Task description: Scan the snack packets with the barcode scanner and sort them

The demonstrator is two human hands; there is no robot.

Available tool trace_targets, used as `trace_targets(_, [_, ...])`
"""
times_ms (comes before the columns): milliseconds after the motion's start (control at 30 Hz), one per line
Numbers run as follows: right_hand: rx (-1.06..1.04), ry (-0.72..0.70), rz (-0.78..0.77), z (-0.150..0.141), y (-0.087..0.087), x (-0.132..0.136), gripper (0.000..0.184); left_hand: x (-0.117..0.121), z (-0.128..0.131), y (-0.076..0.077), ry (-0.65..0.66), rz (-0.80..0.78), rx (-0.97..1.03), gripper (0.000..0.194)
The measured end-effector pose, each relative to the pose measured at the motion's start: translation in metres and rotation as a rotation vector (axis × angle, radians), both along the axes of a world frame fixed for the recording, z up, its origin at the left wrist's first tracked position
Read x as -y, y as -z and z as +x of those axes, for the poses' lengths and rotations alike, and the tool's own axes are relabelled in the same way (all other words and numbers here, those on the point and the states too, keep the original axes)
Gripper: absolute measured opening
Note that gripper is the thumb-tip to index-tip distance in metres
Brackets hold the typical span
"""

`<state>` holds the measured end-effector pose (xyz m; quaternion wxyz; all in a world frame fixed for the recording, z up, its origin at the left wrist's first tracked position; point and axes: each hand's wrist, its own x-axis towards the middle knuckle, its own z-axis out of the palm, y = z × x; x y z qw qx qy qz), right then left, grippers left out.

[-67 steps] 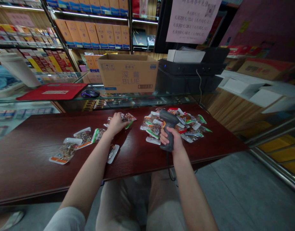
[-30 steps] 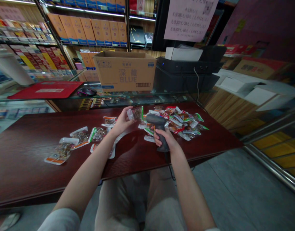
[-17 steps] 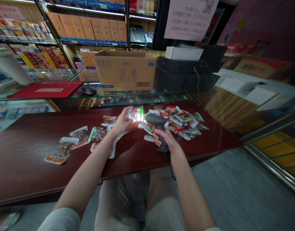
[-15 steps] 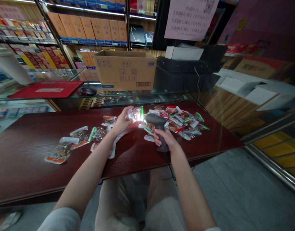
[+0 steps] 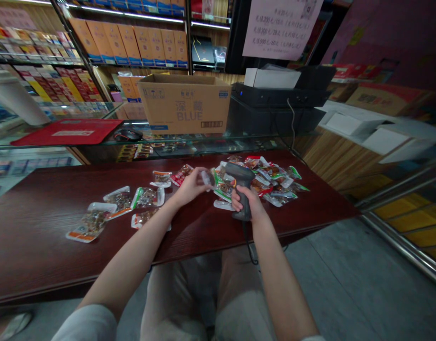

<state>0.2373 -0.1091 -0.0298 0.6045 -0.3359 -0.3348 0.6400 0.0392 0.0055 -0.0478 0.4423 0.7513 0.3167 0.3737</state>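
Near the middle of the dark red-brown surface point(image 5: 200, 239), we see the left hand point(image 5: 190, 188) with its fingers pinched on a small clear packet point(image 5: 208, 178), blurred and just left of a dark scanner point(image 5: 241, 174). The right hand point(image 5: 251, 201) has its fingers wrapped around that scanner's handle. Behind and to the right we find a heap of packets point(image 5: 274, 179); to the left, a looser scatter of packets point(image 5: 93, 221). Past the surface's far edge, we see a glass counter point(image 5: 203, 139) bearing a cardboard box point(image 5: 185, 106), a mouse point(image 5: 128, 135) and a red mat point(image 5: 66, 127), with lit shelves point(image 5: 129, 15) of boxes beyond.
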Motion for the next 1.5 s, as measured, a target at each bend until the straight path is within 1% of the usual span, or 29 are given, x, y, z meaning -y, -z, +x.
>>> trace_targets(67, [-0.005,0.001,-0.001,0.000,0.000,0.000,0.032,0.002,0.000,0.001,-0.066,0.083,-0.172,0.052])
trace_targets(167, [-0.009,0.004,0.001,0.000,0.000,-0.001,0.031,0.003,-0.004,-0.005,-0.210,0.326,-0.481,0.041])
trace_targets(233, [-0.014,-0.002,0.000,0.000,0.001,-0.001,0.031,0.003,-0.009,-0.010,-0.337,0.437,-0.633,0.038])
trace_targets(267, [-0.018,-0.005,0.000,0.000,0.002,-0.001,0.030,0.002,-0.011,-0.012,-0.409,0.458,-0.692,0.039])
trace_targets(333, [-0.023,-0.007,0.004,0.001,0.002,-0.001,0.030,0.000,-0.018,-0.015,-0.534,0.446,-0.797,0.043])
trace_targets(367, [-0.021,-0.009,0.007,0.001,0.003,-0.001,0.029,-0.002,-0.022,-0.016,-0.573,0.418,-0.852,0.046])
trace_targets(467, [-0.006,-0.023,0.011,0.002,0.004,-0.001,0.028,-0.007,-0.031,-0.013,-0.605,0.327,-1.002,0.059])
trace_targets(500, [-0.002,-0.026,0.010,0.002,0.005,-0.001,0.028,-0.009,-0.034,-0.012,-0.604,0.318,-1.029,0.060])
trace_targets(567, [0.002,-0.027,0.007,0.002,0.005,-0.001,0.029,-0.011,-0.037,-0.010,-0.593,0.346,-1.045,0.052])
trace_targets(667, [0.007,-0.032,0.008,0.002,0.005,-0.001,0.029,-0.015,-0.038,-0.011,-0.613,0.387,-0.966,0.039])
trace_targets(733, [0.008,-0.032,0.010,0.002,0.005,-0.001,0.030,-0.017,-0.037,-0.014,-0.614,0.438,-0.820,0.036])
trace_targets(767, [0.009,-0.030,0.009,0.002,0.004,-0.001,0.030,-0.017,-0.037,-0.016,-0.590,0.482,-0.723,0.037])
trace_targets(833, [0.016,-0.026,0.006,0.001,0.004,0.000,0.031,-0.018,-0.036,-0.018,-0.478,0.594,-0.518,0.042])
trace_targets(900, [0.026,-0.019,-0.001,0.000,0.003,0.000,0.031,-0.018,-0.034,-0.019,-0.348,0.681,-0.356,0.044])
trace_targets(1000, [0.040,-0.010,-0.018,-0.002,0.001,0.001,0.032,-0.018,-0.030,-0.017,-0.213,0.729,-0.236,0.039])
trace_targets(1067, [0.039,-0.006,-0.029,-0.003,0.000,0.001,0.033,-0.018,-0.028,-0.016,-0.196,0.715,-0.187,0.036])
trace_targets(1133, [0.034,-0.005,-0.034,-0.003,-0.001,0.001,0.033,-0.017,-0.026,-0.016,-0.211,0.685,-0.147,0.034])
trace_targets(1233, [0.024,-0.009,-0.029,-0.003,-0.002,0.002,0.034,-0.015,-0.026,-0.022,-0.230,0.613,-0.120,0.030])
trace_targets(1367, [0.015,-0.038,-0.024,-0.003,-0.003,0.004,0.035,-0.011,-0.027,-0.031,-0.251,0.443,-0.067,0.029])
trace_targets(1500, [0.019,-0.068,0.006,-0.003,-0.002,0.005,0.034,-0.009,-0.028,-0.033,-0.188,0.234,0.056,0.032])
